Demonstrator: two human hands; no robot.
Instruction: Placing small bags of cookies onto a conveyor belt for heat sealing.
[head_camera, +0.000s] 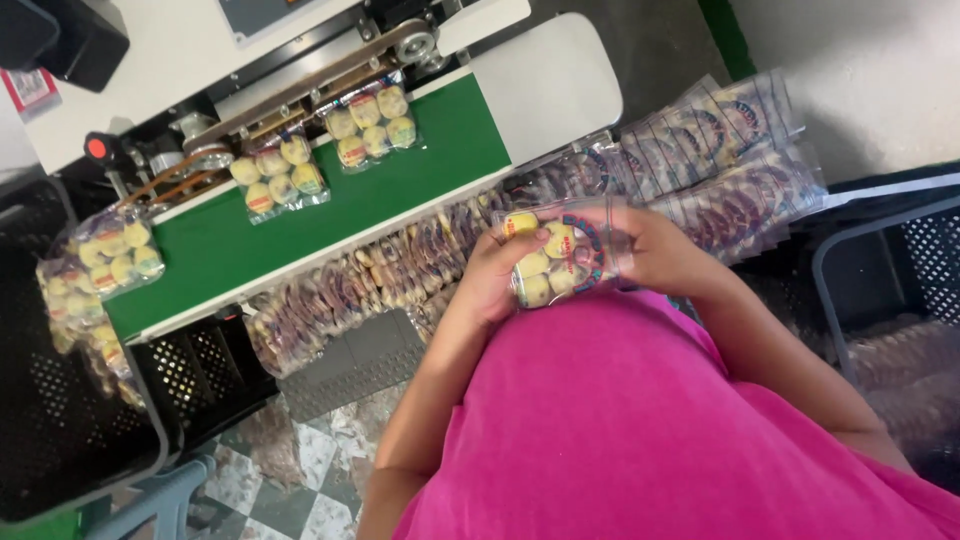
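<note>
- Black crate (60, 420) at 8 o'clock: rigid lattice plastic. Sealed bags (110, 255) spill over its rim, glossy film, lumpy.
- Green belt (330, 195) runs from 9 toward 1 o'clock: matte, flat. Two bags ride it, the first bag (277, 172) at 11 o'clock, the second bag (371, 122) just beyond; each is clear film over round pale-yellow pieces.
- Sealer head (300, 85) along the belt's far edge: metal rail, rollers, red knob at its left end.
- Row of filled bags (380, 275) lies shingled on the desk under the belt's near edge, overlapping like tiles.
- Left hand (490, 280) at centre: grip pinching the lower left edge of the held bag (552, 262), thumb on top.
- Held bag is off the desk, in front of the pink shirt (640, 430), between both hands. Thin, crinkly, slippery film; the contents are round and look soft.
- Right hand (650, 245): grip closed on the bag's right side, fingers curled round the film.
- My read on handling: hold by the film margins, not the contents; flatten the open edge and push air out so it lies wrinkle-free and square to the belt.
- Stack of printed bags (730, 160) at 2 o'clock: fanned, flat, shiny.
- Grey crate (890, 290) at 3 o'clock: hard perforated walls; contents blurred, cannot tell.
</note>
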